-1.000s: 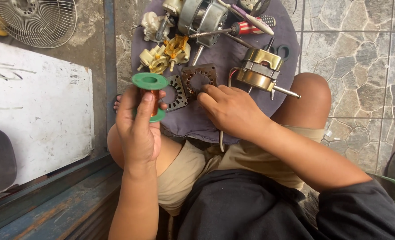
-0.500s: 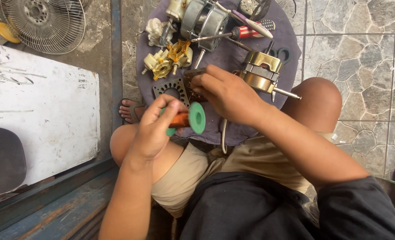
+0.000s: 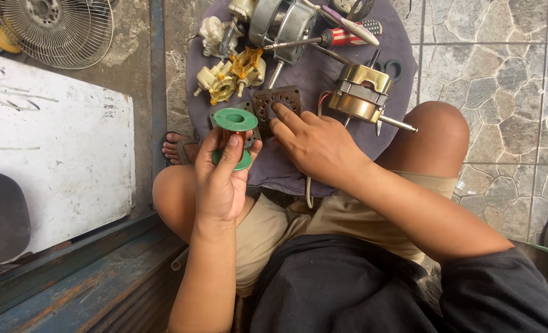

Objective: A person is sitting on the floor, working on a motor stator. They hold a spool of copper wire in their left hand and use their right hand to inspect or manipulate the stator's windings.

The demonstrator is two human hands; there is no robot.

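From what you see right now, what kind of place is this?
Probably an informal fan repair spot on a stone floor. Motor parts and a screwdriver lie on a cloth, a fan guard sits nearby, and the left hand holds a wire spool.

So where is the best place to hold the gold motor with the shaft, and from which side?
Probably grip the gold motor across its wide body, coming from above. It lies on the purple cloth with its thin shaft pointing right; the shaft is too slim for a firm hold. The right hand is nearest.
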